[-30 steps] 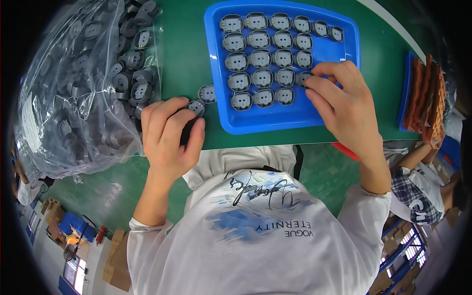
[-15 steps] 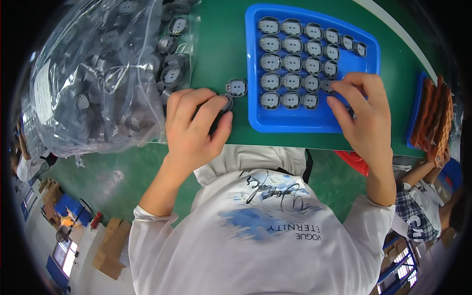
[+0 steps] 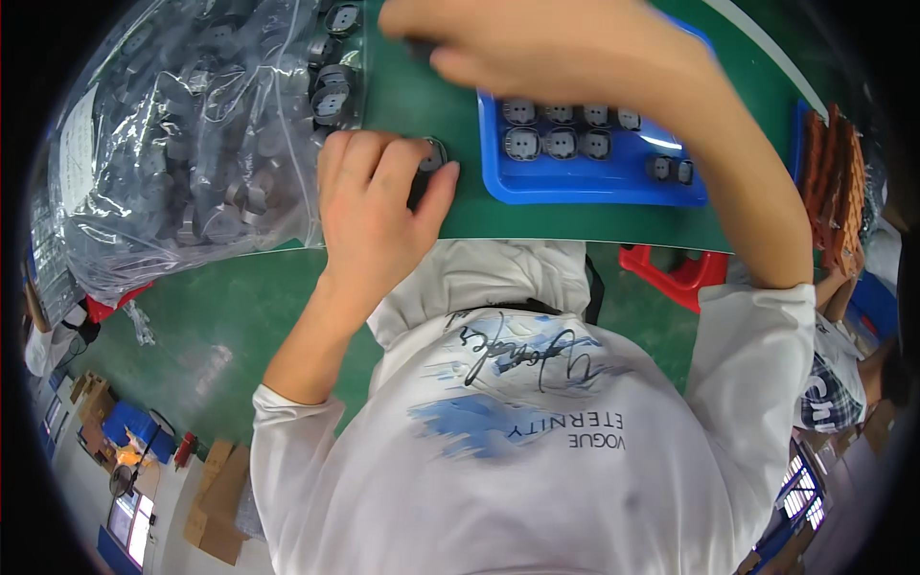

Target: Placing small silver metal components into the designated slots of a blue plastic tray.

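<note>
My left hand (image 3: 376, 196) rests on the green table with its fingers closed round a small round grey plastic part (image 3: 434, 155), whose rim shows between index finger and thumb. Reaching across from the right, my right hand (image 3: 489, 48) is over the far part of the table, blurred, with a dark part (image 3: 422, 46) pinched between finger and thumb. Its forearm covers much of the blue tray (image 3: 594, 190). Rows of the same grey parts (image 3: 561, 144) stand in the tray, and two more (image 3: 673, 171) sit apart near its right end.
A large clear plastic bag (image 3: 192, 144) full of grey parts lies at the left, with several parts by its mouth (image 3: 333, 101). Brown strips (image 3: 834, 192) are stacked at the far right. A red stool (image 3: 676, 276) stands below the table edge.
My right hand has left the tray and swung up and left over the table. The loose part beside my left hand no longer shows there. Two parts at the tray's right are now uncovered.
</note>
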The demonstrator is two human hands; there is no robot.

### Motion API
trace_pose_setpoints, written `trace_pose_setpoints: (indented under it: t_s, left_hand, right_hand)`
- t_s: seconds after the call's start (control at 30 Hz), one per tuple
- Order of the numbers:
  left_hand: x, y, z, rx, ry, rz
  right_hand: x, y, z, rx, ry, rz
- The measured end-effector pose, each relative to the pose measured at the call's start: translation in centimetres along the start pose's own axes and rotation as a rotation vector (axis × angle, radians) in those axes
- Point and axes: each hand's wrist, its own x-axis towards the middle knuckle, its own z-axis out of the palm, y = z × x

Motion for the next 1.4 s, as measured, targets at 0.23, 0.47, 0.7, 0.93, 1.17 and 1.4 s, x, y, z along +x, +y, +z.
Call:
trace_pose_setpoints:
  t_s: [0.23, 0.47, 0.7, 0.93, 1.17, 1.4]
  left_hand:
    - [2.1, 2.0, -1.7, -0.186, -0.038, -0.005]
    - [2.6, 0.8, -1.3, -0.148, -0.268, 0.075]
    - [2.8, 1.0, -1.6, -0.132, -0.309, 0.063]
    - [2.7, 1.2, -2.0, -0.139, -0.352, 0.027]
    - [2.8, 1.3, -2.9, -0.145, -0.296, -0.010]
    - [6.6, 6.8, -1.0, -0.369, -0.059, 0.154]
  right_hand:
    - [-15.3, -2.3, -1.0, 0.317, 0.351, 0.681]
    - [-16.5, -5.2, 4.9, 0.252, 0.335, 0.512]
    - [-16.7, -5.1, 5.2, 0.218, 0.290, 0.480]
    - [-16.3, -4.6, 5.5, 0.263, 0.236, 0.459]
    - [-17.1, -3.8, 3.4, 0.384, 0.285, 0.515]
    - [-16.6, -7.5, 1.5, 1.006, 0.593, 0.626]
